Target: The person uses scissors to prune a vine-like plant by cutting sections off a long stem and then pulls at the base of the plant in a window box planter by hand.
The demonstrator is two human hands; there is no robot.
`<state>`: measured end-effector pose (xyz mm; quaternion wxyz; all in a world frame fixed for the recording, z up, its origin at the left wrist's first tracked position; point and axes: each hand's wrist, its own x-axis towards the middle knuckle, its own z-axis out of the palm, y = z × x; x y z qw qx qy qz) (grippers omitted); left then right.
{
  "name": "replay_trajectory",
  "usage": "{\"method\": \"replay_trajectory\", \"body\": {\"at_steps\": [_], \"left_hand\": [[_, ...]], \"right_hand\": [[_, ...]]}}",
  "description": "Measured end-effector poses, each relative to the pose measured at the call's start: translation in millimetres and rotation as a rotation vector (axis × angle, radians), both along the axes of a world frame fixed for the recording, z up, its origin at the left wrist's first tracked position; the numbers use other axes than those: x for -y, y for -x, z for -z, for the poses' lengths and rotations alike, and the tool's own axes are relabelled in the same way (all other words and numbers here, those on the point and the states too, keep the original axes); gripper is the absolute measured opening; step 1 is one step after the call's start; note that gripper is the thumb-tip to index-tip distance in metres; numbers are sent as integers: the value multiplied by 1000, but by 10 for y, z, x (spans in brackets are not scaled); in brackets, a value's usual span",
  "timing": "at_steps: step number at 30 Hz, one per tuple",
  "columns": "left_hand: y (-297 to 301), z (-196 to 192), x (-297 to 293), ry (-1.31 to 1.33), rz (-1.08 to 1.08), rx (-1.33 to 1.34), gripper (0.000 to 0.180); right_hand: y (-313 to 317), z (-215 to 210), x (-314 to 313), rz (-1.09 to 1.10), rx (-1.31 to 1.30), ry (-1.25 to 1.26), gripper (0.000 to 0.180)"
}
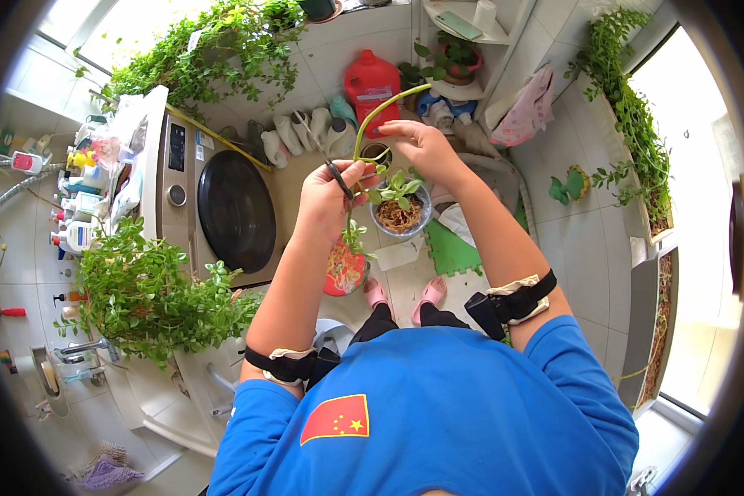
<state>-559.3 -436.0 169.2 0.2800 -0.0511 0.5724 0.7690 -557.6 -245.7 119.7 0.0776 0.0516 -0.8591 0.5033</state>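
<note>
My left hand (pixel 329 194) is closed around a long green plant stem (pixel 374 116) and a pair of scissors (pixel 340 178) with black handles. The scissor blades point up and away, apart from my right hand. Above the fingers the stem arches to the right; a leafy piece (pixel 353 236) hangs below them. Beside the stem, my right hand (pixel 430 151) has its fingers stretched apart; whether a fingertip touches the stem I cannot tell. Under both hands stands a clear tub (pixel 422 221) of brown, chip-like material, with green leaves (pixel 399 190) over it.
A washing machine (pixel 167 165) with a dark round door stands at left, behind a bushy plant (pixel 140 289). Farther off are a red jug (pixel 372 78) and several pale bottles (pixel 288 132). A red patterned round stool (pixel 343 271) and green foam mat (pixel 450 252) lie near my feet.
</note>
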Motion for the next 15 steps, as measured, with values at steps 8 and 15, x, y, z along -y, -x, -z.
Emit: {"method": "replay_trajectory", "body": {"at_steps": [8, 15], "left_hand": [[-6, 19, -48, 184, 34, -173, 17], [7, 155, -88, 624, -136, -815, 8]], "right_hand": [[-168, -483, 245, -24, 8, 128, 23], [-243, -507, 452, 217, -209, 2, 22]]}}
